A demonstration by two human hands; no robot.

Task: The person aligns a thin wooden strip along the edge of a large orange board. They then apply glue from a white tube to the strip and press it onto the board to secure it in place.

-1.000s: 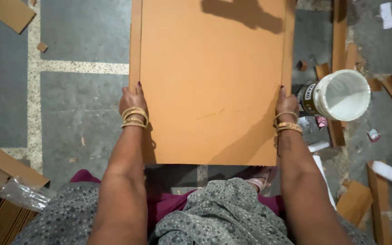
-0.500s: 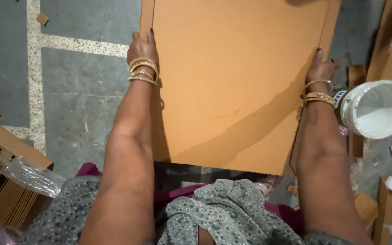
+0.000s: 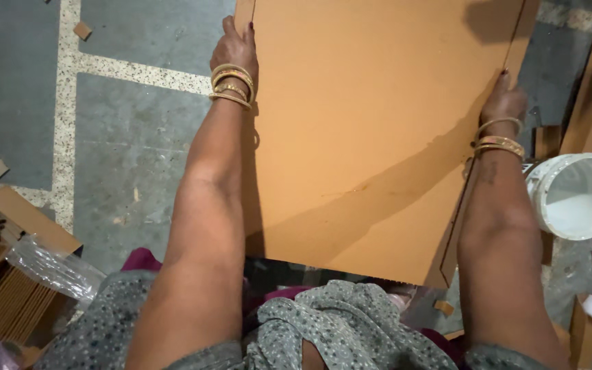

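Nearest the camera, a grey patterned garment (image 3: 323, 329) fills the bottom edge, and both bare forearms reach out from it. At near left a clear bag (image 3: 49, 264) lies over a stack of cardboard pieces (image 3: 8, 301). At right sits a white bucket (image 3: 573, 195) with pale liquid in it, just beside the right forearm.

Further out is the big orange board (image 3: 378, 137), lying over the grey floor (image 3: 131, 157) with its near edge at the lap and its far end running off the top of the frame. The left hand (image 3: 236, 51) sits on the board's left edge, fingers curled over it, gripping. The right hand (image 3: 503, 101) is on the right edge, and it looks clasped there too (bangles on both wrists, for the record).

By my reading, the step in hand is positioning the sheet, both hands steadying it by its sides. Any next move calls for an even hold on both edges so the board does not twist or catch the bucket.

What's hard to tell: the fingertips under the board are hidden, a second sheet seems to peek out along the right and left edges, and whether the board rests flat or is lifted I cannot say. Scraps (image 3: 82, 30) dot the far floor.
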